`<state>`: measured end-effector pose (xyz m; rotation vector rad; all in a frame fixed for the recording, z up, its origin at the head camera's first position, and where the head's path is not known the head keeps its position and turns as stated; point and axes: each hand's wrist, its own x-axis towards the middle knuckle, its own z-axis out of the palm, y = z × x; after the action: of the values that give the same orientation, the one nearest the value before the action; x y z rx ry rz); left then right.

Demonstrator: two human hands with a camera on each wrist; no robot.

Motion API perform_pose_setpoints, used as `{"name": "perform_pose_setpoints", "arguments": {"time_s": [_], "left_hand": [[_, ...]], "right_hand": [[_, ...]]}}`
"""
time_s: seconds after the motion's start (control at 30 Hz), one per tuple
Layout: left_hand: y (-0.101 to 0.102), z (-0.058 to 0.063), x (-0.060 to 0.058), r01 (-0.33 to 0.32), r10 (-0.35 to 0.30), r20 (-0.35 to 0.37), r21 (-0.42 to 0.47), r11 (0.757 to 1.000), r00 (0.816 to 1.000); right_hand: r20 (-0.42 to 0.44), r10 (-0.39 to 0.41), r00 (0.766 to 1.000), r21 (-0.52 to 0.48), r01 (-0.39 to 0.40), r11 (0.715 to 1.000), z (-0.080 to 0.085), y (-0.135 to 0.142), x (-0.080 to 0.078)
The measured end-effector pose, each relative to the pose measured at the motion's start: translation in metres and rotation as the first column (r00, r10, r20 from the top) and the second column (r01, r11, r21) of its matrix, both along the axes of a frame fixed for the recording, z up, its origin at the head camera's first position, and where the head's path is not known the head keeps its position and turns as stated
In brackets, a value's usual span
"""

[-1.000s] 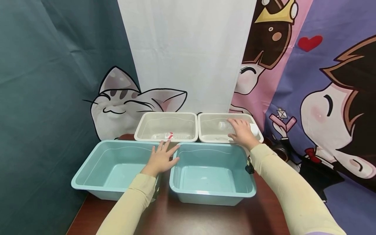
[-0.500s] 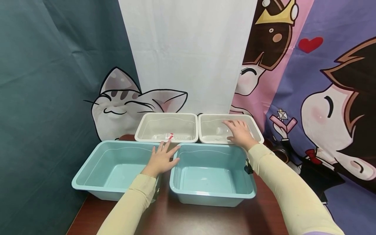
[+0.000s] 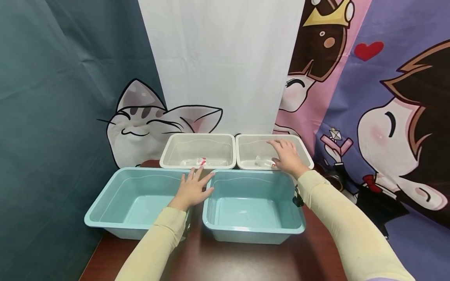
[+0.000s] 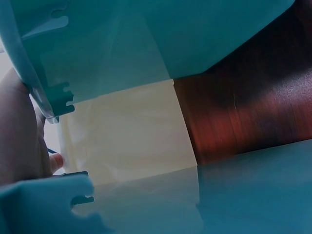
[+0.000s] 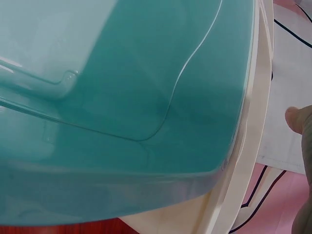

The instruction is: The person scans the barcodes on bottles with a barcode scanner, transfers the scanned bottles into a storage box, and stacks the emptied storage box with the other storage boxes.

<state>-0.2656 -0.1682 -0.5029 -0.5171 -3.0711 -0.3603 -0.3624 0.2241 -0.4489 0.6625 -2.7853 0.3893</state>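
Observation:
My right hand [image 3: 287, 157] is over the right white bin [image 3: 246, 137], fingers loosely bent with nothing between them. Below and left of it, a clear plastic bottle [image 3: 263, 161] lies in that bin, partly hidden by the hand. In the right wrist view only the thumb side of the hand [image 5: 304, 141] shows, beyond the bin rims. The left hand [image 3: 191, 190] is spread palm down above the gap between the two blue bins, fingertips near the front of the left white bin [image 3: 197, 136]. Another clear bottle with a red and white label [image 3: 201, 161] lies in there.
A left blue bin [image 3: 116, 225] and a right blue bin [image 3: 253, 232] stand in front of the white ones on a brown table [image 3: 225, 261]. Printed cloth with cartoon figures hangs at the back and sides. The right forearm passes over the right blue bin's side.
The bottle under my right hand has dropped from the fingers to the floor of the right white bin. The right hand stays about where it was; the left hand has not moved.

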Motion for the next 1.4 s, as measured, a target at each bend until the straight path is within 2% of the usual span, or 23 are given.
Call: {"name": "perform_pose_setpoints", "arguments": {"time_s": [0.3, 0.57, 0.8, 0.97, 1.13, 1.33, 1.4], "left_hand": [[0.000, 0.003, 0.000, -0.003, 0.003, 0.012, 0.014, 1.000, 1.000], [0.002, 0.001, -0.001, 0.006, -0.006, 0.004, 0.012, 1.000, 1.000], [0.000, 0.004, 0.000, 0.002, -0.002, 0.018, 0.014, 1.000, 1.000], [-0.002, 0.010, 0.000, -0.013, 0.013, 0.001, 0.065, 0.998, 1.000], [-0.006, 0.026, 0.001, -0.058, 0.059, -0.005, 0.097, 0.994, 0.998], [-0.013, 0.059, 0.000, -0.109, 0.106, 0.029, 0.102, 0.989, 0.994], [-0.017, 0.071, -0.001, -0.123, 0.122, 0.018, 0.091, 0.988, 0.992]], "right_hand": [[-0.046, -0.021, 0.999, -0.009, 0.021, 1.000, 0.006, 0.004, 0.001], [-0.131, -0.050, 0.990, 0.027, 0.054, 0.998, 0.022, 0.014, 0.002], [-0.090, -0.066, 0.994, 0.009, 0.068, 0.998, 0.039, 0.020, 0.006], [-0.066, -0.083, 0.994, 0.005, 0.083, 0.997, 0.053, 0.027, 0.010], [-0.079, -0.093, 0.993, 0.040, 0.096, 0.995, 0.066, 0.033, 0.012], [-0.081, -0.088, 0.993, 0.078, 0.094, 0.992, 0.085, 0.034, 0.017], [-0.071, -0.090, 0.993, 0.080, 0.095, 0.992, 0.092, 0.033, 0.019]]}}
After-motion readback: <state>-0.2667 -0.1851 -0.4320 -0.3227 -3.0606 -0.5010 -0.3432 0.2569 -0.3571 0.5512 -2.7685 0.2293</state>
